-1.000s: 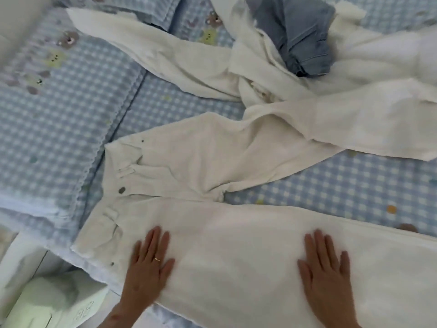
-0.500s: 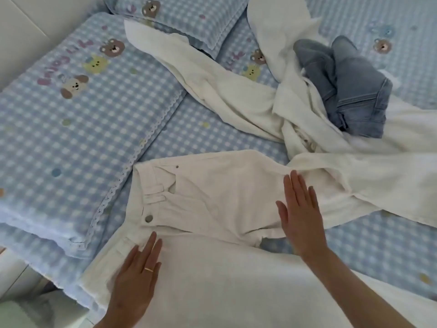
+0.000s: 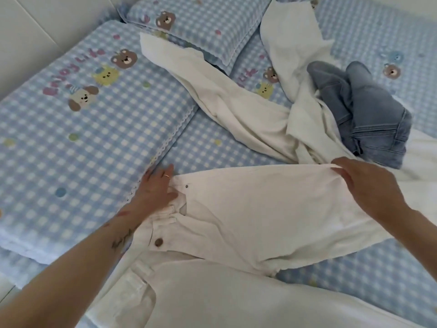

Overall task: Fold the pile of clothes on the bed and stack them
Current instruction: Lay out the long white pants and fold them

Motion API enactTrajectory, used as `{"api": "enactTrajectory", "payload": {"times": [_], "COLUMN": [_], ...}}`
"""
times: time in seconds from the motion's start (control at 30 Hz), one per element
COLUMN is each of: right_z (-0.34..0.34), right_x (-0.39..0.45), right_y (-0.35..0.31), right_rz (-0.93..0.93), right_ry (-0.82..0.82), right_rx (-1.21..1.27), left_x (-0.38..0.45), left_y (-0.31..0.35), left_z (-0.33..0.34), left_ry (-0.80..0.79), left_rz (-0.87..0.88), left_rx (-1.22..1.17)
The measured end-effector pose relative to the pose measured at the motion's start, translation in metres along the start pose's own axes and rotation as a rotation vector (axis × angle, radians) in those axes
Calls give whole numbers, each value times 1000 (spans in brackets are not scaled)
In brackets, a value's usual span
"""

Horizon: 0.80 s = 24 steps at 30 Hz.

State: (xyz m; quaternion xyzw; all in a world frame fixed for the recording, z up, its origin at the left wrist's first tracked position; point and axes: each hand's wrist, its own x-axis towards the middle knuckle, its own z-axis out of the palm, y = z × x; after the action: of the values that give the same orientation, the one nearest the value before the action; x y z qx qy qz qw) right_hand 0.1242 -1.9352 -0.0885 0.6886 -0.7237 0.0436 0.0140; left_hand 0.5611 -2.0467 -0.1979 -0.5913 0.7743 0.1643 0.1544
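Observation:
A pair of white trousers (image 3: 260, 209) lies spread on the blue checked bed (image 3: 354, 280), waistband to the left, with a brown button showing. At the far corner of the waistband is my left hand (image 3: 157, 185), thumb on top of the cloth and fingers reaching past its edge. My right hand (image 3: 369, 185) pinches the upper edge of the far leg and holds it a little off the bed. The near leg runs along the bottom of the view.
Another white garment (image 3: 224, 102) sprawls across the middle of the bed. Crumpled blue jeans (image 3: 369, 114) lie on white cloth at the right. A big checked pillow (image 3: 71, 119) fills the left, a smaller pillow (image 3: 201, 27) the back. A pale wall borders the far left.
Both hands left the near leg, where they lay flat. My left hand moved up to the waistband corner. My right hand moved to the far leg's edge and took hold of it.

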Motion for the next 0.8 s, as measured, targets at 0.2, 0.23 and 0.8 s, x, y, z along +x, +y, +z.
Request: {"api": "enactTrajectory", "payload": {"times": [0.2, 0.23, 0.8], "right_z": [-29, -33, -1], "right_x": [-53, -74, -354], "right_y": [5, 10, -56], "right_rz": [-11, -23, -376], "right_ry": [55, 27, -387], "right_rx": [35, 54, -23], "left_x": [-61, -84, -276], "left_y": [-2, -7, -33], "left_z": [-36, -37, 70], "left_ry": [387, 440, -55], "left_rz": [137, 173, 809], "left_rx": [-106, -122, 239]}}
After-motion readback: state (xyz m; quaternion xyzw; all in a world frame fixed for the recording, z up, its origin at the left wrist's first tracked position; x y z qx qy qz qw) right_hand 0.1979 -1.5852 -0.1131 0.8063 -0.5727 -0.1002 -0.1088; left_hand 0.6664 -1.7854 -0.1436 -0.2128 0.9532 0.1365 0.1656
